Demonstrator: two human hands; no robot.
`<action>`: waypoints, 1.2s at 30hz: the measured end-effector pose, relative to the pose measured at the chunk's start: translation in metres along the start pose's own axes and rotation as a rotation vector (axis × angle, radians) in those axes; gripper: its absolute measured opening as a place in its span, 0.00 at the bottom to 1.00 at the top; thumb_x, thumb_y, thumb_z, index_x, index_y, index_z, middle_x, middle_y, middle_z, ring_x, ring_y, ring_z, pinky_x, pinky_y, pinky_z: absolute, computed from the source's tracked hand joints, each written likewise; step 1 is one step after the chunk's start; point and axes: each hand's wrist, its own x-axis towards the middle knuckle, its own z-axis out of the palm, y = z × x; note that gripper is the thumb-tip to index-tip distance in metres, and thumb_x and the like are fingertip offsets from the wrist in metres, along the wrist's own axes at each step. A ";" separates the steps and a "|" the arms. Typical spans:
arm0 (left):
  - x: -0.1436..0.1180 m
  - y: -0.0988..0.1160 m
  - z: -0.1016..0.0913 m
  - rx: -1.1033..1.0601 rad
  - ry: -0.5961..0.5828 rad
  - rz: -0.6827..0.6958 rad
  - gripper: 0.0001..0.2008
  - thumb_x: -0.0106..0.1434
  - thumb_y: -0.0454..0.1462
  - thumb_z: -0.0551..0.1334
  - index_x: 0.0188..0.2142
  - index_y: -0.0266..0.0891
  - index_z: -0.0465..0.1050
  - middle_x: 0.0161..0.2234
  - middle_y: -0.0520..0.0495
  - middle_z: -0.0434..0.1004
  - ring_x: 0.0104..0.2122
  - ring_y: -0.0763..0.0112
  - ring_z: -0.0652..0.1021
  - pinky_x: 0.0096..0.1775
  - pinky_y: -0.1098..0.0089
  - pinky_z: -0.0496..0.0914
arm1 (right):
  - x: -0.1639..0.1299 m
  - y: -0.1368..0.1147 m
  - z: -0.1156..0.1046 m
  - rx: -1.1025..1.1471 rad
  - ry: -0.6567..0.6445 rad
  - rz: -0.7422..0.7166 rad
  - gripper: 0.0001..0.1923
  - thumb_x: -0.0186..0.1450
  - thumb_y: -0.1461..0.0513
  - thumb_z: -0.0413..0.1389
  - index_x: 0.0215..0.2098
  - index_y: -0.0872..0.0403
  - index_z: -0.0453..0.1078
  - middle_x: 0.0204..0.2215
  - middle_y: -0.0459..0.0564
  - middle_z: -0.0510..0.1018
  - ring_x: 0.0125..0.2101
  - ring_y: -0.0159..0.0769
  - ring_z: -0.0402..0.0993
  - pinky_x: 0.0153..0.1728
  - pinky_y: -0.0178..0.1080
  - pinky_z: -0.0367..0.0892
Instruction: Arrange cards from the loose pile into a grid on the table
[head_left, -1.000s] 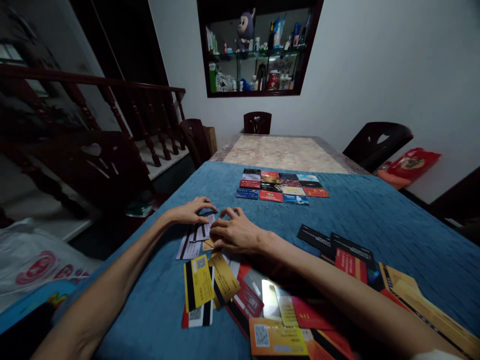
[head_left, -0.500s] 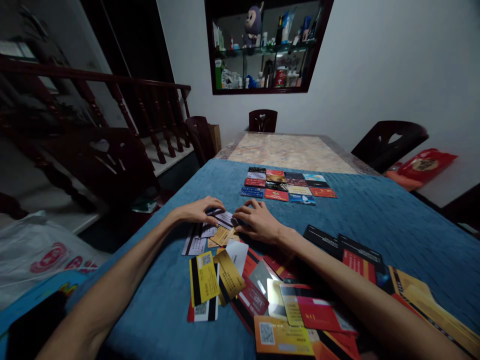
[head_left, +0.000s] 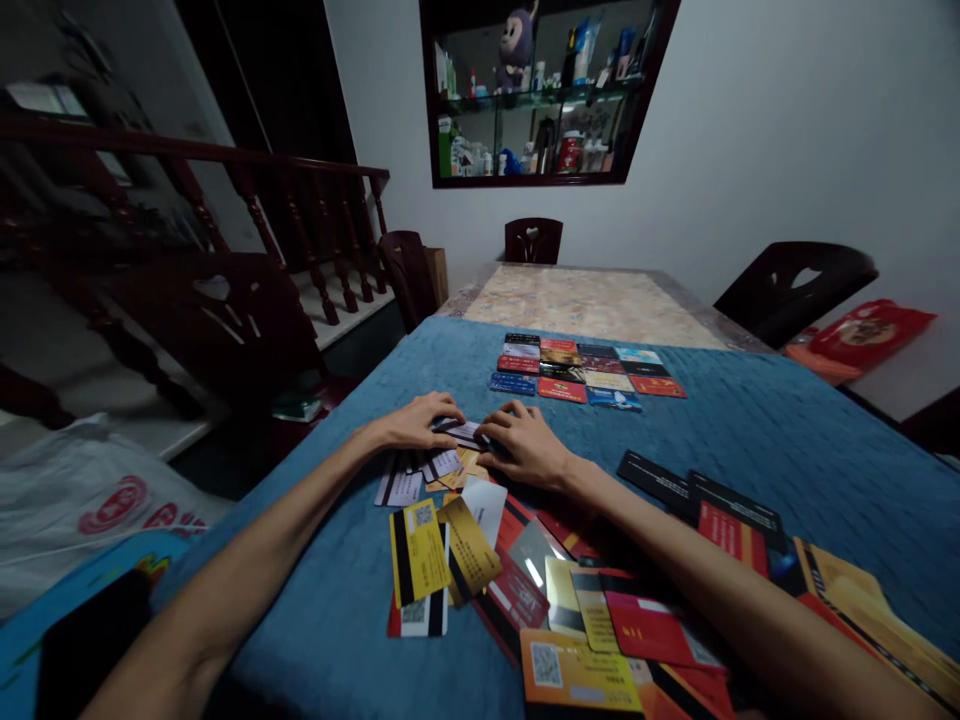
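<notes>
Between my hands is a pale lilac card with a dark stripe (head_left: 465, 434), at the far edge of a loose heap of cards. My left hand (head_left: 421, 420) pinches its left end with curled thumb and fingers. The curled fingers of my right hand (head_left: 526, 448) hold its right end. Just below lie other pale striped cards (head_left: 399, 484) and an orange card (head_left: 463, 466). Nearer to me are a yellow card with a QR code (head_left: 420, 552), a gold card (head_left: 470, 552) and a white card (head_left: 485, 508).
Beyond my hands, several cards lie in neat rows, with a red card (head_left: 562, 390) in front. Black cards (head_left: 654, 478) lie right of my right forearm. Blue cloth (head_left: 750, 420) covers the near table. Dark chairs (head_left: 795, 285) stand around; a white plastic bag (head_left: 97, 480) is at left.
The lilac card now lies flatter and straighter between my fingers. My hands stay close together at the same spot, while the whole view has shifted slightly.
</notes>
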 end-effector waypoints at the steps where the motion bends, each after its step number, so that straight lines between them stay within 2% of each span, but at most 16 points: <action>1: 0.000 0.000 0.001 0.003 0.006 0.001 0.20 0.60 0.44 0.66 0.51 0.39 0.74 0.50 0.42 0.71 0.52 0.57 0.71 0.54 0.62 0.63 | 0.000 0.000 0.000 -0.001 0.001 0.007 0.21 0.68 0.50 0.54 0.55 0.50 0.71 0.51 0.56 0.75 0.51 0.49 0.60 0.46 0.47 0.55; 7: 0.002 0.002 0.006 0.004 0.040 0.030 0.18 0.62 0.45 0.64 0.48 0.38 0.75 0.47 0.43 0.72 0.49 0.60 0.72 0.51 0.64 0.65 | 0.000 -0.001 0.000 -0.014 -0.002 0.045 0.17 0.70 0.53 0.53 0.53 0.50 0.72 0.51 0.55 0.75 0.50 0.46 0.62 0.45 0.45 0.55; 11: 0.002 0.009 0.006 0.002 0.052 0.032 0.17 0.63 0.45 0.64 0.47 0.37 0.75 0.46 0.42 0.72 0.47 0.61 0.73 0.49 0.65 0.66 | -0.001 0.001 0.001 -0.036 0.018 0.016 0.16 0.71 0.55 0.51 0.52 0.51 0.72 0.49 0.55 0.77 0.49 0.45 0.63 0.44 0.44 0.55; 16: 0.001 0.011 0.003 -0.063 0.064 0.076 0.17 0.61 0.43 0.65 0.47 0.37 0.76 0.44 0.44 0.75 0.44 0.63 0.75 0.49 0.66 0.67 | 0.000 0.008 0.003 -0.112 0.153 -0.011 0.14 0.73 0.59 0.48 0.46 0.53 0.76 0.39 0.54 0.80 0.44 0.42 0.66 0.41 0.42 0.54; 20: 0.002 0.010 0.004 -0.146 0.176 0.084 0.12 0.61 0.36 0.62 0.43 0.36 0.77 0.39 0.46 0.78 0.40 0.67 0.77 0.45 0.69 0.69 | 0.001 0.018 0.007 -0.114 0.275 0.002 0.13 0.72 0.62 0.49 0.42 0.52 0.77 0.34 0.52 0.81 0.39 0.39 0.68 0.37 0.40 0.53; 25: 0.006 0.010 0.011 -0.198 0.351 0.057 0.10 0.61 0.31 0.59 0.39 0.35 0.78 0.37 0.47 0.81 0.38 0.69 0.78 0.44 0.70 0.70 | 0.001 0.025 0.012 -0.115 0.326 0.018 0.13 0.72 0.61 0.50 0.40 0.52 0.77 0.33 0.50 0.82 0.37 0.39 0.69 0.36 0.39 0.55; 30: 0.010 0.011 0.020 -0.184 0.441 0.054 0.11 0.60 0.29 0.59 0.39 0.35 0.78 0.38 0.47 0.82 0.38 0.69 0.79 0.43 0.70 0.72 | 0.000 0.024 0.011 -0.101 0.359 0.041 0.11 0.71 0.62 0.50 0.45 0.51 0.75 0.37 0.51 0.82 0.38 0.40 0.70 0.36 0.38 0.58; 36: 0.013 0.011 0.030 -0.105 0.454 0.088 0.20 0.57 0.25 0.58 0.47 0.36 0.77 0.45 0.44 0.82 0.45 0.66 0.79 0.49 0.66 0.72 | -0.001 0.018 0.013 -0.134 0.359 0.098 0.14 0.69 0.65 0.51 0.51 0.51 0.71 0.41 0.52 0.81 0.40 0.42 0.70 0.37 0.40 0.59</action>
